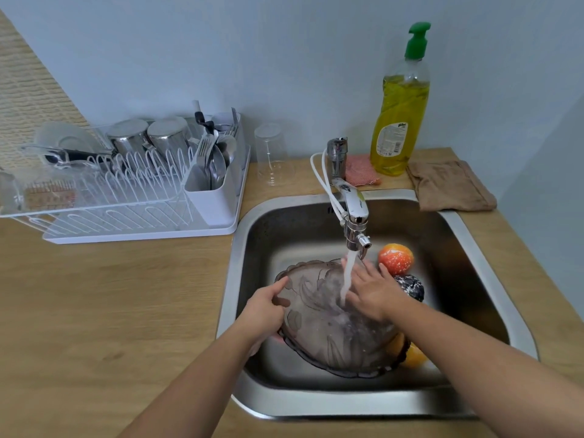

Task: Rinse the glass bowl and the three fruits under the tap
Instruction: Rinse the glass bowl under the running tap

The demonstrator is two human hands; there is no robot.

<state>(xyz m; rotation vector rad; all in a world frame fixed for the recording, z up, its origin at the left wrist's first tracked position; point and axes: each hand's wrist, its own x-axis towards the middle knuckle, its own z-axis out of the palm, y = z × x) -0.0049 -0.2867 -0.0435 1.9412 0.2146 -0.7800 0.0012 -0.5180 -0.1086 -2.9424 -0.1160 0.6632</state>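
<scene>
A smoky patterned glass bowl (325,330) is tilted in the steel sink (493,248) under running water from the tap (355,213). My left hand (264,311) grips the bowl's left rim, thumb on its inner face. My right hand (373,292) lies flat with straight fingers on the bowl's inside, in the stream. A red-orange fruit (396,258) sits at the back of the sink. A dark fruit (410,286) lies just in front of it, behind my right hand. An orange fruit (410,354) shows partly under the bowl's right edge.
A white dish rack (136,191) with cups and cutlery stands on the wooden counter to the left. An upturned glass (271,153) stands beside it. A yellow soap bottle (399,115), a pink sponge (360,170) and a brown cloth (448,184) lie behind the sink.
</scene>
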